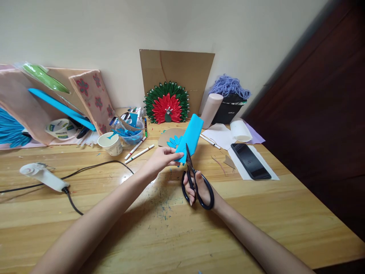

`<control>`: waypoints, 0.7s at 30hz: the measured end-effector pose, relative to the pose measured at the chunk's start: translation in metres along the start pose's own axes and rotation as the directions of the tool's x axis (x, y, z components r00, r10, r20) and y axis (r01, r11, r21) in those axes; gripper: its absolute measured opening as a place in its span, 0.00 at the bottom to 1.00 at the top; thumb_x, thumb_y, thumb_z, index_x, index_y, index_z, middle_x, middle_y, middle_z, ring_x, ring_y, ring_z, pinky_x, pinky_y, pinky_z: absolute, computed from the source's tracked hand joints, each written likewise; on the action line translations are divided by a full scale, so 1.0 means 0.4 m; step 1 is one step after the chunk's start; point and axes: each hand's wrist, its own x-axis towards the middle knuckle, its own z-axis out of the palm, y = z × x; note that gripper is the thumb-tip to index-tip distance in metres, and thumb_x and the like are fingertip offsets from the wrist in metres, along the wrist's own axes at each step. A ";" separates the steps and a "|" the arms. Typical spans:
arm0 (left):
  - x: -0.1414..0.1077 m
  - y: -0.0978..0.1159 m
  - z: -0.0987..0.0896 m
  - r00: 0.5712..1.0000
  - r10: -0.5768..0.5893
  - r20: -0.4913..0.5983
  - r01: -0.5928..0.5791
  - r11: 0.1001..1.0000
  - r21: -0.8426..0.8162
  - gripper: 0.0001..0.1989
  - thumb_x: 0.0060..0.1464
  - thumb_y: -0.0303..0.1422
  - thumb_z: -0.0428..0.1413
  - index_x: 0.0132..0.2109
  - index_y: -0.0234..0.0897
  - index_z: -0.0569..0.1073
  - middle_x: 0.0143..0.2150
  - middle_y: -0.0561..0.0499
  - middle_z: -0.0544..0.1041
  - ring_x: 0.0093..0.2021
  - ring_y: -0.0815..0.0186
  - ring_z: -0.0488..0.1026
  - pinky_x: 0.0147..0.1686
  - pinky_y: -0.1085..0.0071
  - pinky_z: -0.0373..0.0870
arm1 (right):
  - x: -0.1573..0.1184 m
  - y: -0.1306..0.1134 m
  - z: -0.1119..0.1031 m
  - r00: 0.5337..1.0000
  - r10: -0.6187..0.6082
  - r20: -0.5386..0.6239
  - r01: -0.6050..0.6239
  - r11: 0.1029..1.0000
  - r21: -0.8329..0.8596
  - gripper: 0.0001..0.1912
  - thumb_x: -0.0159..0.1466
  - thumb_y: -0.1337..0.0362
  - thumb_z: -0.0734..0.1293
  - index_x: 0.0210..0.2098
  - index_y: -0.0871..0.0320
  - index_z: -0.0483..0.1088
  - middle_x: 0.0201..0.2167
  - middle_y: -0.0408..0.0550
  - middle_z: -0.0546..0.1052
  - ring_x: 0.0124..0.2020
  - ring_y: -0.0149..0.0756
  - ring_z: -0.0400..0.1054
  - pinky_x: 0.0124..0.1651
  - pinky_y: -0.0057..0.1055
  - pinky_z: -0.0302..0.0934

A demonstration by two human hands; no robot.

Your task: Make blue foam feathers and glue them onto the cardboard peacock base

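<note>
My left hand (163, 160) pinches the lower left corner of a folded strip of bright blue paper (191, 135), held up above the table. In my right hand (196, 186) is a pair of black-handled scissors (205, 196), thumb and fingers through the loops. Their blades point upward and lie against the paper's lower edge, close to my left fingertips. Behind the paper, blue petal-shaped pieces (173, 141) rest on a brown cardboard disc (162, 137), partly hidden by the strip and my hand.
A glue gun (45, 177) with its cord lies at left. Nearby are a paper cup (110, 144), a tub of blue scraps (131, 135) and markers (139, 153). A red and green peacock craft (167, 104) leans on cardboard (178, 70). At right lies a phone (251, 161).
</note>
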 end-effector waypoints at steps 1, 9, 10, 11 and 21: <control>0.001 -0.001 -0.001 1.000 0.000 0.002 0.000 1.000 0.003 0.13 0.37 0.36 0.65 0.30 0.31 0.75 0.33 0.47 0.76 0.31 0.70 0.71 0.38 0.71 0.70 | 0.002 0.003 -0.002 1.000 -0.007 -0.004 0.007 1.000 0.001 0.36 0.47 0.29 0.54 0.29 0.58 0.59 0.11 0.33 0.58 0.09 0.24 0.55 0.13 0.22 0.54; -0.001 0.007 -0.008 1.000 -0.007 -0.026 0.007 1.000 -0.004 0.13 0.40 0.37 0.63 0.29 0.31 0.73 0.29 0.51 0.72 0.29 0.72 0.69 0.37 0.72 0.68 | 0.001 -0.016 -0.005 0.999 -0.018 -0.026 0.016 0.996 -0.088 0.35 0.46 0.30 0.55 0.28 0.58 0.58 0.10 0.32 0.57 0.08 0.23 0.54 0.11 0.21 0.53; -0.002 0.009 -0.009 0.999 0.002 -0.034 -0.002 1.000 0.005 0.13 0.40 0.37 0.63 0.28 0.31 0.72 0.27 0.52 0.71 0.29 0.72 0.68 0.37 0.73 0.67 | -0.001 -0.022 -0.004 0.999 -0.021 -0.027 0.018 0.994 -0.105 0.35 0.46 0.29 0.55 0.28 0.58 0.58 0.10 0.32 0.57 0.08 0.23 0.53 0.11 0.21 0.53; -0.002 0.011 -0.010 0.999 0.014 -0.044 -0.014 1.000 0.017 0.12 0.40 0.37 0.63 0.27 0.32 0.72 0.26 0.54 0.70 0.28 0.73 0.67 0.36 0.74 0.66 | -0.003 -0.027 -0.003 0.999 -0.025 -0.026 0.021 0.993 -0.116 0.35 0.46 0.29 0.55 0.27 0.58 0.58 0.10 0.32 0.57 0.08 0.23 0.53 0.11 0.21 0.53; -0.015 0.051 -0.019 0.963 0.177 -0.202 -0.125 0.962 0.243 0.12 0.45 0.39 0.58 0.28 0.32 0.73 0.25 0.52 0.72 0.29 0.70 0.67 0.33 0.74 0.63 | -0.008 -0.025 -0.023 0.992 -0.049 0.115 0.065 0.988 -0.142 0.34 0.49 0.31 0.55 0.29 0.58 0.59 0.11 0.33 0.58 0.09 0.23 0.54 0.11 0.21 0.53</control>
